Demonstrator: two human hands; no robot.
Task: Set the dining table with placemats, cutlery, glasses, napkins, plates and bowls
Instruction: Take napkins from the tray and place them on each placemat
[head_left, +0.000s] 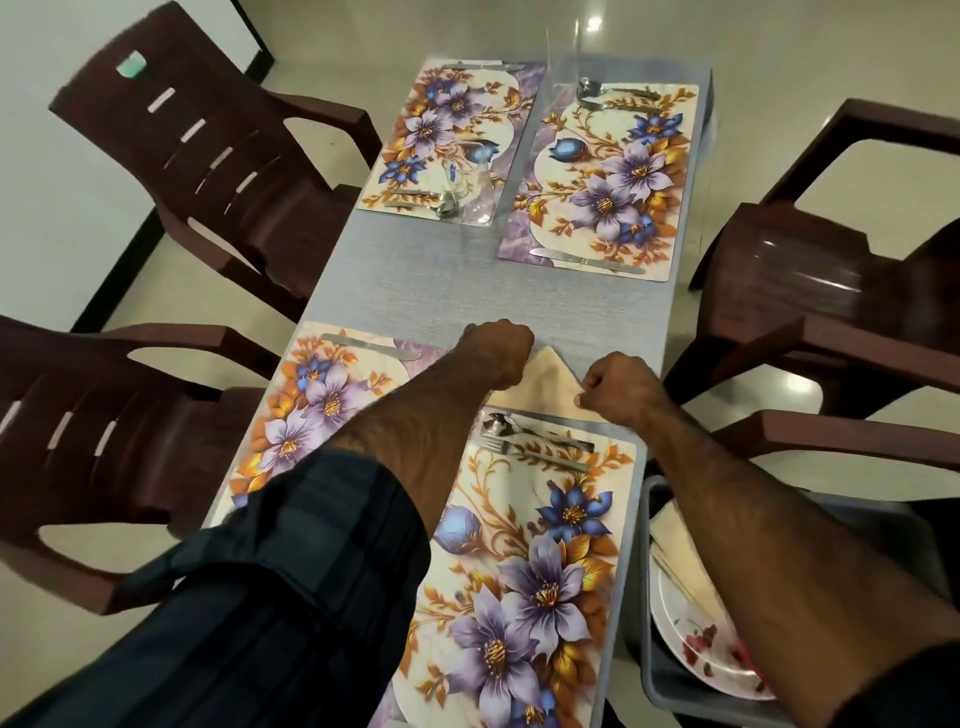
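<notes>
A cream napkin (548, 382) lies on the grey table (431, 291) just beyond the near right floral placemat (530, 561). My left hand (496, 353) grips the napkin's left edge and my right hand (618, 384) pinches its right corner. A spoon (498, 423) and fork (524, 447) lie across the top of that placemat. The near left placemat (311, 405) carries a knife (371, 344). The far left placemat (447, 135) holds cutlery and a clear glass (480, 192). The far right placemat (608, 176) holds a spoon, fork and knife (587, 262).
Dark brown plastic chairs stand on both sides: two at left (218, 171) (104, 441), two at right (841, 270). A grey bin (649, 623) on the near right holds floral plates (701, 649) and cream napkins (675, 545). Bare table runs between the placemat pairs.
</notes>
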